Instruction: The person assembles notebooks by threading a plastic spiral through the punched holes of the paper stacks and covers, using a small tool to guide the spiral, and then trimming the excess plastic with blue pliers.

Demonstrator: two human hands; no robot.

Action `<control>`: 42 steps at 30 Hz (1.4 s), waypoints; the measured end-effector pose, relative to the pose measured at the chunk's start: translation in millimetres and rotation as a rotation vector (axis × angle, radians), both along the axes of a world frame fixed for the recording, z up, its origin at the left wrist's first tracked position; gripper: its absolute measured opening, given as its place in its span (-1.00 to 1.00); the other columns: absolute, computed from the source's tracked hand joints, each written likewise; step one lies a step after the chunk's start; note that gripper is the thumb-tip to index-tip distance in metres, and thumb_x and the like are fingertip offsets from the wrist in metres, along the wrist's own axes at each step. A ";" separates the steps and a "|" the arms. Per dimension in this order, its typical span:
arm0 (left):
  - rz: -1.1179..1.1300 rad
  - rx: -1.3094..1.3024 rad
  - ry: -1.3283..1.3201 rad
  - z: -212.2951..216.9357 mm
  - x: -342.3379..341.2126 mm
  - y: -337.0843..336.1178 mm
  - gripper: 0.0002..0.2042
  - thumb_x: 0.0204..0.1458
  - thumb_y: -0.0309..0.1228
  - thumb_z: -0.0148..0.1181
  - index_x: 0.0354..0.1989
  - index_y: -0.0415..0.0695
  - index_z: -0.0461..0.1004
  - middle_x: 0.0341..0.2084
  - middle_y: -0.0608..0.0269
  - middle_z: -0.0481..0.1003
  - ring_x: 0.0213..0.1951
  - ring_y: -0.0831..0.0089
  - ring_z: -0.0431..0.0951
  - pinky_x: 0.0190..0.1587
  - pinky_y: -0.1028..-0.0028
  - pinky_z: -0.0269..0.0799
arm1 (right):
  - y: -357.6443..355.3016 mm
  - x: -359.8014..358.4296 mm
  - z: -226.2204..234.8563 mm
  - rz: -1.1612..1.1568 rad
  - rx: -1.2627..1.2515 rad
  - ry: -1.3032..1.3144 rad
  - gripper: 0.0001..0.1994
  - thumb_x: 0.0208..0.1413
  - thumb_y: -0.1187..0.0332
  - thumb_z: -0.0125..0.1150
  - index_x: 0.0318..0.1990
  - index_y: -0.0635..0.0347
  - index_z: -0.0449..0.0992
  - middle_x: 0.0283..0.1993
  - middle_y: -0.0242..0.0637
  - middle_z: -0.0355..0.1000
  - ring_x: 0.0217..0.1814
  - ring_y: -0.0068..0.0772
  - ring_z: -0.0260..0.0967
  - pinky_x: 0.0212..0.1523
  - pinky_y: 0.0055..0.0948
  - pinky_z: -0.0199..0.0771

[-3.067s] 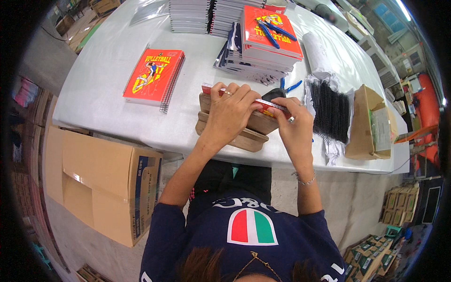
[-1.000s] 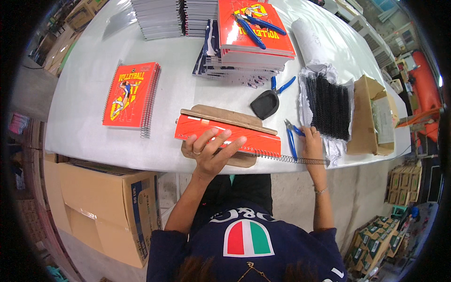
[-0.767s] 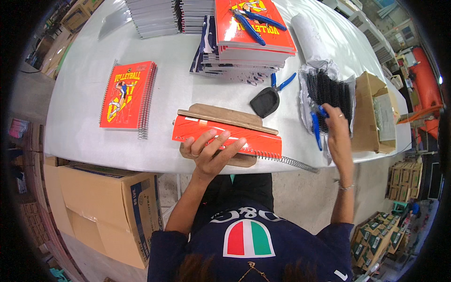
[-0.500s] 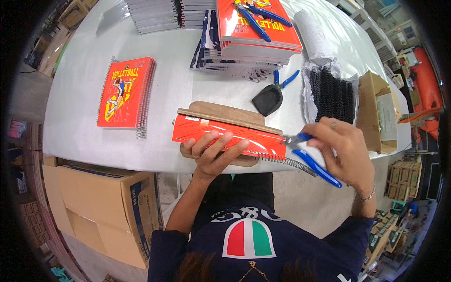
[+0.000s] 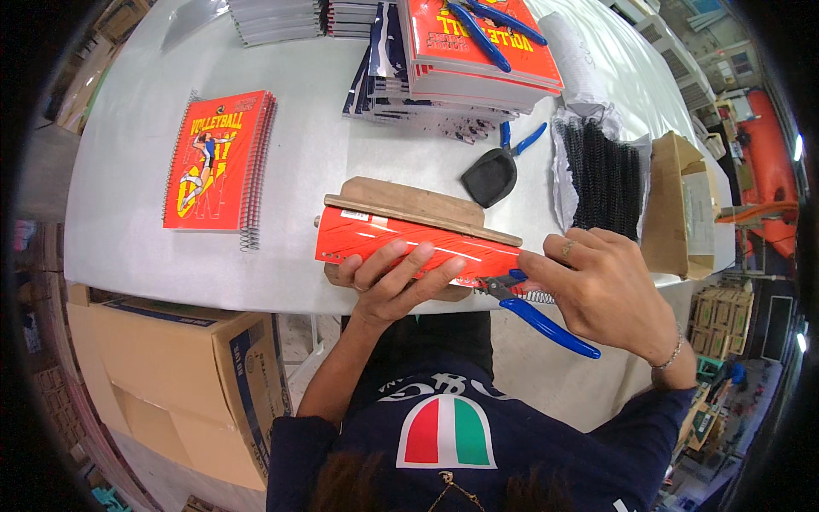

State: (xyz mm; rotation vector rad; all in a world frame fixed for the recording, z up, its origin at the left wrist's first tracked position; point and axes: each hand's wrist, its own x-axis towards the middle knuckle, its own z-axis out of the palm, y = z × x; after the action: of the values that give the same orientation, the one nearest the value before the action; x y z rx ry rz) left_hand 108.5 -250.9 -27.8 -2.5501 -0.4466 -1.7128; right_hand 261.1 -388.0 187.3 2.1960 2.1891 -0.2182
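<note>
My left hand (image 5: 388, 277) grips a red notebook (image 5: 341, 241) along its near edge, fingers bent over the cover and the thumb hidden beneath. The notebook lies against a wooden holder (image 5: 418, 201) at the table's near edge. My right hand (image 5: 601, 294) is closed on blue-handled cutting pliers (image 5: 546, 328); one handle hangs free below the fingers. Their jaws are at the notebook's punched edge, close to my left fingertips. A dark spiral coil (image 5: 540, 298) sticks out past the notebook's right end, partly behind the pliers and my right hand.
A coil-bound red notebook (image 5: 209, 162) lies at the left. Behind the holder stands a stack of red books (image 5: 486, 85), another pair of pliers (image 5: 479, 34) on top. Right of it are a black scoop-shaped piece (image 5: 490, 177), black coils (image 5: 601, 183) and a cardboard box (image 5: 670, 209).
The pliers have moved left, from the notebook's right end to its near punched edge beside my left fingers. My right hand came along, and its fingers now reach the notebook's right corner.
</note>
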 end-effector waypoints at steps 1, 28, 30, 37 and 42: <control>-0.003 -0.001 -0.005 -0.3 0.2 -0.2 -0.58 -0.19 0.37 0.21 -0.11 0.71 0.49 -0.06 0.87 0.35 0.11 0.76 0.28 0.41 0.35 -0.23 | 0.7 -0.5 1.0 0.002 0.002 -0.005 -0.81 -0.04 0.37 0.23 -0.23 0.13 0.51 -0.43 -0.32 0.38 -0.43 -0.31 0.39 -0.41 -0.33 0.37; -0.235 -0.125 0.166 49.6 4.1 19.6 -0.74 -0.19 -0.25 0.37 -0.26 0.38 0.60 -0.30 0.71 0.41 -0.10 0.64 0.33 0.19 0.30 -0.05 | 102.4 22.3 44.1 0.194 -0.441 -0.025 -0.82 -0.03 0.30 0.26 -0.29 0.14 0.64 -0.37 -0.23 0.55 -0.23 -0.11 0.50 -0.24 -0.24 0.45; -0.242 -0.159 0.221 60.4 4.5 20.6 -0.76 -0.20 -0.28 0.37 -0.29 0.35 0.61 -0.33 0.69 0.42 -0.11 0.62 0.33 0.20 0.30 -0.07 | 107.0 25.0 45.7 0.228 -0.476 -0.022 -0.81 -0.01 0.26 0.28 -0.28 0.13 0.64 -0.37 -0.24 0.55 -0.22 -0.11 0.50 -0.23 -0.25 0.44; -0.303 -0.260 0.254 77.1 7.4 19.3 -0.83 -0.15 -0.33 0.35 -0.33 0.23 0.61 -0.38 0.63 0.41 -0.15 0.57 0.36 0.22 0.27 -0.10 | 112.3 71.2 16.0 0.328 -0.529 0.356 -0.82 0.06 0.27 0.23 -0.29 0.17 0.62 -0.36 -0.23 0.53 -0.25 -0.18 0.48 -0.25 -0.27 0.41; -0.308 -0.312 0.270 83.2 7.6 18.7 -0.86 -0.11 -0.34 0.33 -0.34 0.19 0.60 -0.39 0.60 0.42 -0.16 0.54 0.36 0.20 0.26 -0.09 | 101.5 48.6 33.8 0.130 -0.522 0.223 -0.83 0.10 0.31 0.14 -0.32 0.15 0.63 -0.37 -0.24 0.54 -0.30 -0.22 0.45 -0.27 -0.32 0.39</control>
State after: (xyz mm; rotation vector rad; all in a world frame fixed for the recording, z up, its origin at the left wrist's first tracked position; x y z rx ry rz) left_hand 116.1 -232.2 55.4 -3.1639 -0.3421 -1.4340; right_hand 309.7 -286.4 221.1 1.8061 2.0504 -0.9475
